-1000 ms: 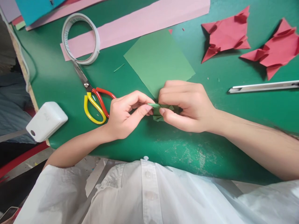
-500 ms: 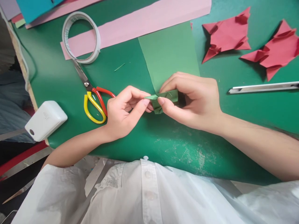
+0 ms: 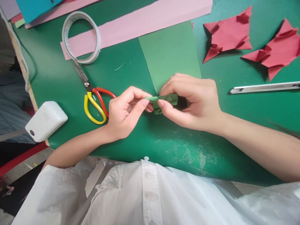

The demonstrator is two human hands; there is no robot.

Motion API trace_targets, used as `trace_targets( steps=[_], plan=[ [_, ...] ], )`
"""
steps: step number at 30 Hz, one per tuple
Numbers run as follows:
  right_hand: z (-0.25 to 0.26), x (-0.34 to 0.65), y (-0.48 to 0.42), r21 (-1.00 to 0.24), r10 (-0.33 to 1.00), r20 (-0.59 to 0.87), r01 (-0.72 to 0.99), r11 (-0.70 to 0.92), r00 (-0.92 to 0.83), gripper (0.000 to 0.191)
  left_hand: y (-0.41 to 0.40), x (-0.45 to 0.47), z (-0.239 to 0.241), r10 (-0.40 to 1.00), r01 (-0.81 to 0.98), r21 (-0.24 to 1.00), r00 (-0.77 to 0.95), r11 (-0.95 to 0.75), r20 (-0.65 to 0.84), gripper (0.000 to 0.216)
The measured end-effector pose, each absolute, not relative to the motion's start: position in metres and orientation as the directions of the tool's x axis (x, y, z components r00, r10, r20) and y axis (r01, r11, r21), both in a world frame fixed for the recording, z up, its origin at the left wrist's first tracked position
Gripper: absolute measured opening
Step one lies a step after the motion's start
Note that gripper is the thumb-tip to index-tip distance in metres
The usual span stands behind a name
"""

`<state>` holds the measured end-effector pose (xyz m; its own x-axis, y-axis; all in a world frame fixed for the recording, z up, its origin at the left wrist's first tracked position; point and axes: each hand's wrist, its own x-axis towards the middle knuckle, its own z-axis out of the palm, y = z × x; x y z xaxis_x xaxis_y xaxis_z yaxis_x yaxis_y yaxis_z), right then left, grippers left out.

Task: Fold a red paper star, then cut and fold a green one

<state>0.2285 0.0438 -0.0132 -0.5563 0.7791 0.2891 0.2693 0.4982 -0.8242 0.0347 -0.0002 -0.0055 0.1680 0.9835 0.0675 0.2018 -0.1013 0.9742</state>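
Observation:
A small folded piece of green paper (image 3: 172, 98) is held between my two hands above the green tabletop. My left hand (image 3: 127, 112) pinches its pointed left tip between thumb and forefinger. On the other side, my right hand (image 3: 193, 101) grips the body of the folded paper, the thumb in front and the fingers behind. Part of the paper is covered by the right fingers. Just beyond the hands lies a flat sheet of lighter green paper (image 3: 172, 53).
Left of my hands are scissors (image 3: 90, 89) with red and yellow handles, a roll of tape (image 3: 97, 47) and a white box-shaped device (image 3: 47, 120). A pink paper strip (image 3: 140, 23) lies behind. To the right are two folded red paper shapes (image 3: 231, 34) and a cutter knife (image 3: 264, 87).
My right hand has shifted very slightly left, and the folded green paper has tilted a little with it. My left hand keeps its pinch in nearly the same place.

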Motion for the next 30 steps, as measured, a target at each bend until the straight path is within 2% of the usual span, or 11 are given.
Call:
trace_targets(
  steps=[8,14,19,22,27,30],
  plan=[
    [-0.014,0.229,0.044,-0.823,0.77,0.306,0.252,0.51,-0.559,0.013,-0.001,0.034,-0.005,0.978,0.238,0.963,0.193,-0.125,0.08,0.009],
    [-0.014,0.228,0.043,-0.821,0.775,0.295,0.267,0.505,-0.559,0.014,0.001,0.035,-0.003,0.983,0.169,0.984,0.184,-0.054,0.022,0.009],
    [-0.015,0.227,0.044,-0.802,0.763,0.333,0.258,0.538,-0.554,0.014,0.0,0.033,-0.004,0.969,0.161,0.985,0.246,-0.066,0.025,0.007],
    [-0.017,0.226,0.042,-0.726,0.726,0.401,0.29,0.623,-0.559,0.014,-0.002,0.033,-0.007,0.966,0.173,0.981,0.255,-0.092,0.045,0.01],
    [-0.022,0.224,0.037,-0.534,0.642,0.509,0.374,0.758,-0.574,0.017,-0.004,0.035,-0.01,0.977,0.3,0.943,0.197,-0.14,0.083,0.009],
    [-0.023,0.224,0.035,-0.506,0.636,0.515,0.396,0.767,-0.575,0.018,-0.004,0.035,-0.011,0.975,0.318,0.933,0.191,-0.169,0.111,0.009]
  ],
)
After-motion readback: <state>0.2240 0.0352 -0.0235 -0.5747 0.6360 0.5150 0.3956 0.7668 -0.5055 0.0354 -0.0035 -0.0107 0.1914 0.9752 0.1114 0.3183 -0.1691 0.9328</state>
